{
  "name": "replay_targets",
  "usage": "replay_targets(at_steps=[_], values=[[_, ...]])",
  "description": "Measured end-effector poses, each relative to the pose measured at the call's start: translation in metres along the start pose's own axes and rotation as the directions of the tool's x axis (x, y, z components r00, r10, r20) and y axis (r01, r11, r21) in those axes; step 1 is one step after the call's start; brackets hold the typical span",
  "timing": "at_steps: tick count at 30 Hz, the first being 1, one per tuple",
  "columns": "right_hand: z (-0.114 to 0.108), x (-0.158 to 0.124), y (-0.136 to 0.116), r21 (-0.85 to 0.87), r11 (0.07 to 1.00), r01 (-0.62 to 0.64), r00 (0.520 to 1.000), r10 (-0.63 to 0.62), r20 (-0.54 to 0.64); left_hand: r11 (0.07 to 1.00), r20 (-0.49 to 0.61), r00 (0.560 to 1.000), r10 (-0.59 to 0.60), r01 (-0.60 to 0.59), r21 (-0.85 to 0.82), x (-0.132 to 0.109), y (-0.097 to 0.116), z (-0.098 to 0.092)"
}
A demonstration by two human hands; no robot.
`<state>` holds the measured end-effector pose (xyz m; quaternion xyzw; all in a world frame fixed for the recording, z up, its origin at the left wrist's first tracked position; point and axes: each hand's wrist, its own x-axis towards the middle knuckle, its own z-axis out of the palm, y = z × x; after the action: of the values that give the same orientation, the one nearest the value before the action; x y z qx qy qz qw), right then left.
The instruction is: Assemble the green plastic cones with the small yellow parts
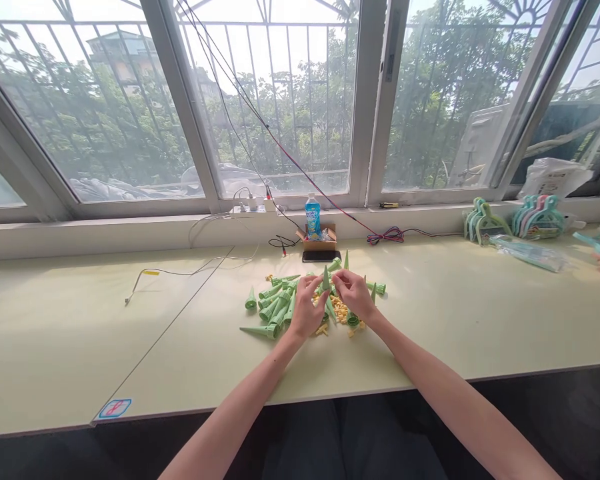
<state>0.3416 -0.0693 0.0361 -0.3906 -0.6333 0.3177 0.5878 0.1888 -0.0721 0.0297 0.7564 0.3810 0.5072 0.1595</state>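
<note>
Pinching a small green plastic cone (325, 279) point-up above the heap of green cones (275, 307) and yellow plastic bits (339, 312) on the pale green tabletop (480, 313), left hand (305, 310) and right hand (355, 297) both clasp it with closed fingertips, where a steady, square hold probably serves best.

Matt green plastic cones (273, 303), smooth pale matt table (480, 320), glossy plastic bottle (313, 217)

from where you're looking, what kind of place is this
Likely a small piecework bench by a window: left hand and right hand hold a green cone above a pile of cones and yellow parts on a long table, with stacked hangers at the right.
</note>
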Motion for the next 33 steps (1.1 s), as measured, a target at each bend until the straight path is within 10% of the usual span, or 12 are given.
replay_targets(at_steps=[8, 23, 33], values=[[-0.001, 0.000, -0.002, -0.001, 1.000, 0.018, 0.997, -0.018, -0.069, 0.990, -0.120, 0.984, -0.132, 0.138, 0.041, 0.003, 0.009, -0.004], [0.000, -0.003, -0.004, 0.001, 0.989, 0.147, 0.984, -0.147, 0.100, 0.952, 0.019, 0.952, -0.305, 0.306, -0.031, 0.005, 0.014, -0.010], [0.000, -0.002, -0.003, -0.048, 0.992, 0.114, 0.993, -0.113, 0.041, 0.969, 0.005, 0.970, -0.244, 0.244, -0.042, 0.005, 0.006, -0.008]])
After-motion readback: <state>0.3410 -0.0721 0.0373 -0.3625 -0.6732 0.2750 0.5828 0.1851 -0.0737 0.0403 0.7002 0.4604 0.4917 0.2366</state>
